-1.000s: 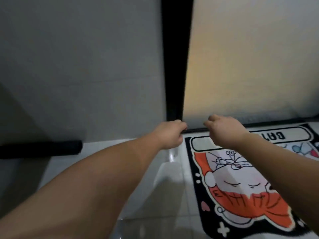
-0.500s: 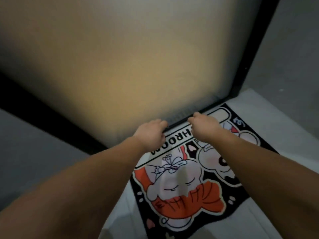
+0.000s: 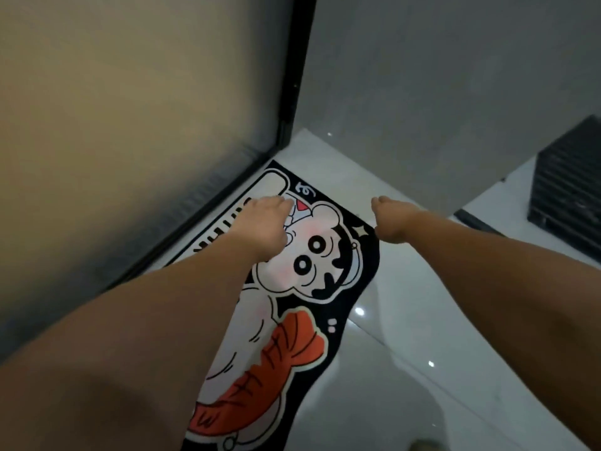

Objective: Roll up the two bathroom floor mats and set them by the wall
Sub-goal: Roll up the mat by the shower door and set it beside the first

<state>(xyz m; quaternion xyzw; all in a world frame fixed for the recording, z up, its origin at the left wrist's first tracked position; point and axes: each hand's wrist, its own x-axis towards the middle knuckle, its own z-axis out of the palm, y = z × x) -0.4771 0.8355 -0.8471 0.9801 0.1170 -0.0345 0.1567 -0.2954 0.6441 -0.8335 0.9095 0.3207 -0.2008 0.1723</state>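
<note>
A frosted door (image 3: pixel 130 125) in a black frame (image 3: pixel 294 92) fills the left; a grey wall (image 3: pixel 439 76) meets it at the far corner. At the right edge a dark slatted box (image 3: pixel 569 187) stands on the glossy white floor (image 3: pixel 422 385), well apart from the mat. One mat (image 3: pixel 325 281), black with a cartoon print, lies flat and unrolled along the foot of the door, its far end close to the corner. The left forearm crosses over the mat's near half and hides part of it.

The left hand (image 3: pixel 265 222) is over the mat's far end, its fingers (image 3: pixel 283 203) bent down toward the print; whether they touch or grip it cannot be told. The right hand (image 3: pixel 392 219) is at the mat's right edge near the far corner, fingers (image 3: pixel 379 201) curled under; a grip on the edge cannot be told
</note>
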